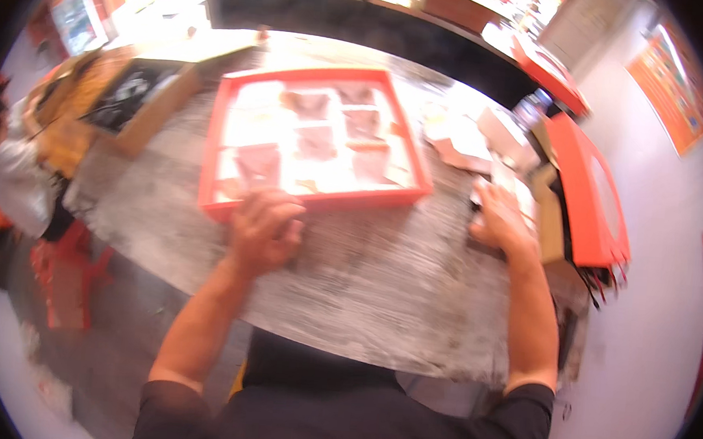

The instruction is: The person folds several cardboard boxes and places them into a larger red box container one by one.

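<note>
An orange-red framed tray (418, 193) lies flat on a grey worn table (379, 295), with several pale and brownish pieces inside it. My left hand (265, 230) rests at the tray's near edge, fingers curled over the frame; the blur hides whether it grips anything. My right hand (500, 220) lies palm down on pale sheets (507, 181) at the table's right side, fingers spread.
A brown box with a dark top (140, 99) sits at the table's left. More orange-red frames (594, 196) stand at the right edge beside a clear bottle (530, 108). A dark counter (365, 21) runs behind. A person (20, 172) is at the far left.
</note>
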